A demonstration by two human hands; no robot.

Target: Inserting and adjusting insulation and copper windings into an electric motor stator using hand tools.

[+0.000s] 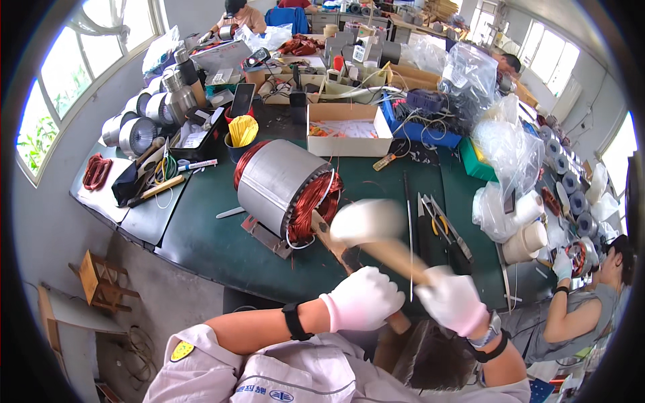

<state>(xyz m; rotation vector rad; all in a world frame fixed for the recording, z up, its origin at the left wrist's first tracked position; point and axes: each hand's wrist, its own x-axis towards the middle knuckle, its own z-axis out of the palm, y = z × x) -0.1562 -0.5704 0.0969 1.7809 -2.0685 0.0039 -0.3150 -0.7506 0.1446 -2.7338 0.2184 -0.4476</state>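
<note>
Head view: stator (269, 187) at frame centre, copper coils (310, 199) facing right. Left hand (365, 300) clenched round wooden bar (334, 246), tip at coils; right hand (451, 300) gripping mallet (369, 221), head blurred. Best: steady bar, square light blows, knuckles clear, wire unscraped.

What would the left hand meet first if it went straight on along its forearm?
Most likely the mallet handle near its grip, or the right hand holding it, just ahead and rightward. Their heights are unclear, so it might pass above or below.
</note>
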